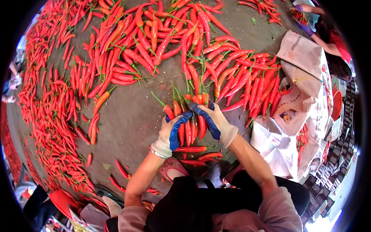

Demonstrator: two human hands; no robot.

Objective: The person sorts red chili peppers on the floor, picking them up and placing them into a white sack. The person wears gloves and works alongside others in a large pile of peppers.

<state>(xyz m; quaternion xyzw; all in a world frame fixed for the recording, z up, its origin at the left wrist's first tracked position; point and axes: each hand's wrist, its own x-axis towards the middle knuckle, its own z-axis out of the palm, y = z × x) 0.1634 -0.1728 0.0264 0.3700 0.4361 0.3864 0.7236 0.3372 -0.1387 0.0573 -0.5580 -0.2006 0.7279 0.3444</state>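
Note:
Between my two gloved hands is a small bunch of red chili peppers (188,130), green stems pointing away from me and tips toward me. One or two of them look darker, brownish green. My left hand (170,133), in a white glove with blue coating, closes around the bunch from the left. From the right, my right hand (217,124), gloved the same way, presses its fingers over the peppers near the stems. Several loose chili peppers (191,149) lie on the ground just below my hands, by my shoe (172,168).
Ahead lies a pile of larger chili peppers (145,54), curving round to the right. A wide spread of chilies (50,127) covers the left. White woven sacks (303,104) lie at right. Far right, another person's purple-gloved hands (305,28) hold chilies. Dark crates (334,170) stand beyond.

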